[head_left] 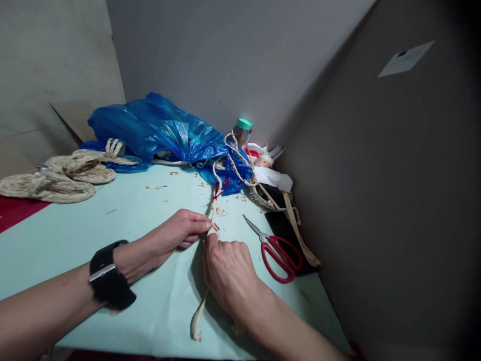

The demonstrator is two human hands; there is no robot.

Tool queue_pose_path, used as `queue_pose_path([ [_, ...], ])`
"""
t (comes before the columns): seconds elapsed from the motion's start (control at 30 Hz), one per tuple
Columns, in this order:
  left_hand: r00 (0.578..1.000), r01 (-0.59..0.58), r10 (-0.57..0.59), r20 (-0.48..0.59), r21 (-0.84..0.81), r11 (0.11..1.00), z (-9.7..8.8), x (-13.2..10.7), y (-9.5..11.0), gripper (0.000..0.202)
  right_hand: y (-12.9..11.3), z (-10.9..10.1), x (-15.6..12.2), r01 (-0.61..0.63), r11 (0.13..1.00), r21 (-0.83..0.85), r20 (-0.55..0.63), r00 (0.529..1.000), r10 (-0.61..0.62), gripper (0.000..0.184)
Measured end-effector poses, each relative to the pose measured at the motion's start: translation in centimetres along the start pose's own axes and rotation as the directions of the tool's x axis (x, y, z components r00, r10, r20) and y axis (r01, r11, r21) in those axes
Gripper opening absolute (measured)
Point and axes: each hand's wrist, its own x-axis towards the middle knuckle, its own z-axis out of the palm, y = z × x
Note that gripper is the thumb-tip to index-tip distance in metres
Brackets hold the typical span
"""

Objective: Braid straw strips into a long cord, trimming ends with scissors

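A pale braided cord [214, 206] of flat, husk-like strips runs from the blue bag toward me, with a red tie [220, 190] around it. My left hand [185, 228] comes in from the left and pinches the cord between thumb and fingertips. Just nearer to me, my right hand [230, 265] is closed on the strips at the braid's lower end, its fingers curled and partly hidden. A loose strip end [198, 321] hangs out below the right hand onto the table. A black band [111, 276] is on my left wrist.
Red-handled scissors [276, 250] lie right of my hands, partly on a dark flat object. A blue plastic bag [158, 130] fills the back, beside a green-lidded bottle [242, 131]. Braided slippers [56, 175] sit at left. Scraps dot the pale-green tabletop [150, 296]; a wall stands close at right.
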Motion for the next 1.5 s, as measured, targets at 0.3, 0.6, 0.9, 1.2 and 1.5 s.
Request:
queue_pose_path([
  [0.3,0.992,-0.058,0.064,-0.112,0.050,0.997,0.5,-0.6,0.2,0.012,4.1,-1.6,1.1,0.009,0.743,0.670,-0.228,0.954,0.194,0.038],
  [0.6,0.970,-0.231,0.242,0.002,0.306,0.924,0.4,-0.2,0.2,0.021,4.8,0.5,2.5,0.114,0.494,0.862,-0.054,0.990,-0.134,0.020],
  [0.9,0.938,-0.141,0.322,-0.124,0.715,0.685,0.6,-1.4,0.6,0.006,3.9,-0.6,1.3,0.040,0.820,0.571,-0.075,0.997,0.004,0.020],
  [1.2,0.957,-0.152,0.288,-0.040,0.774,0.615,0.4,-1.9,1.5,0.025,4.3,1.0,2.8,0.093,0.532,0.842,-0.148,0.987,0.062,0.039],
  [1.5,0.898,-0.058,0.439,-0.022,0.984,0.167,3.5,-4.3,0.5,0.033,3.6,1.7,3.2,0.145,0.231,0.962,-0.159,0.986,0.043,0.037],
])
